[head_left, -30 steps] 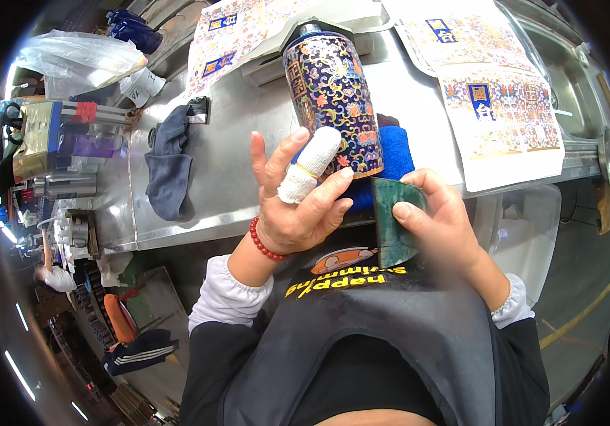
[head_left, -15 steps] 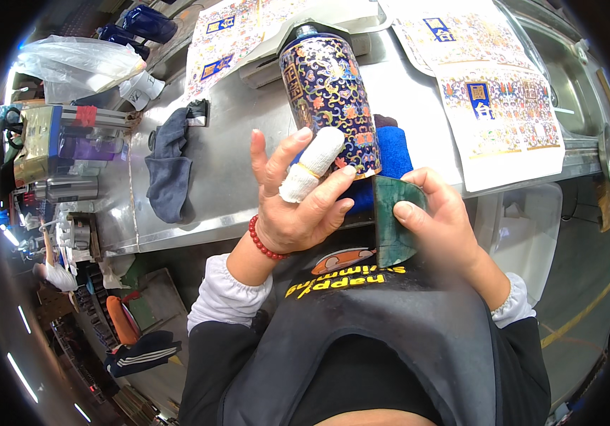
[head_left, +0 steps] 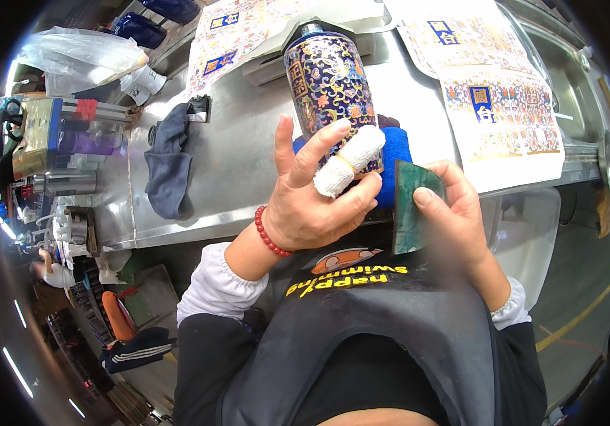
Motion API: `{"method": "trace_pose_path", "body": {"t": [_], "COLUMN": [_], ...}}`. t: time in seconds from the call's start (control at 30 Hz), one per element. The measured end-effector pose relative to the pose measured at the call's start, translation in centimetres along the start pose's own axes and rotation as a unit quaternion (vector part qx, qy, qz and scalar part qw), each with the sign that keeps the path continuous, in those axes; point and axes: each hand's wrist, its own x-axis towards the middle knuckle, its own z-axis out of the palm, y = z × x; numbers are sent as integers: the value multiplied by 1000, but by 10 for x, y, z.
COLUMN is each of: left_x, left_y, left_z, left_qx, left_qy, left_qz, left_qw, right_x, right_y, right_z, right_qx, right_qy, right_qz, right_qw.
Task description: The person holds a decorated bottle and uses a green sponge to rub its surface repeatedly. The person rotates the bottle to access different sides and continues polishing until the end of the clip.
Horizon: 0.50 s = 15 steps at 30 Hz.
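Observation:
A dark blue bottle (head_left: pixel 337 82) covered in a colourful floral pattern lies on the metal worktop, its base toward me, propped on a rolled blue cloth (head_left: pixel 394 146). My left hand (head_left: pixel 312 192) is at its base end, fingers spread, and its thumb and wrapped finger seem to touch the lower edge. White gauze (head_left: pixel 351 160) held by a yellow band covers that finger. My right hand (head_left: pixel 454 209) pinches a thin, flat green scraper (head_left: pixel 409 213) between thumb and fingers. The scraper stands upright just right of the bottle's base, apart from it.
Printed floral sheets (head_left: pixel 493 121) lie on the right; more printed sheets (head_left: pixel 212 42) are at the back left. A grey cloth (head_left: pixel 170 167) rests on the metal worktop (head_left: pixel 230 142). To the right are a sink (head_left: pixel 574 85) and, below, a translucent plastic bin (head_left: pixel 532 224).
My left hand has shifted right, across the bottle's base. My right hand has drawn the scraper slightly right and up, away from the bottle's base edge.

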Motion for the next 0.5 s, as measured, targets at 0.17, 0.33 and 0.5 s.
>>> {"method": "trace_pose_path", "body": {"t": [0.17, 0.33, 0.5], "left_x": [-2, -1, -10], "left_y": [6, 8, 9], "left_z": [1, 7, 1], "left_qx": [16, 35, -27], "left_qy": [0, 19, 13], "left_qz": [-52, -29, -59], "left_qw": [999, 999, 998], "right_x": [3, 5, 12], "right_y": [-3, -3, -6], "right_z": [1, 0, 11], "right_qx": [-12, -38, -40], "right_qy": [11, 24, 67], "right_qz": [-17, -16, -47], "right_qw": [1000, 999, 996]}}
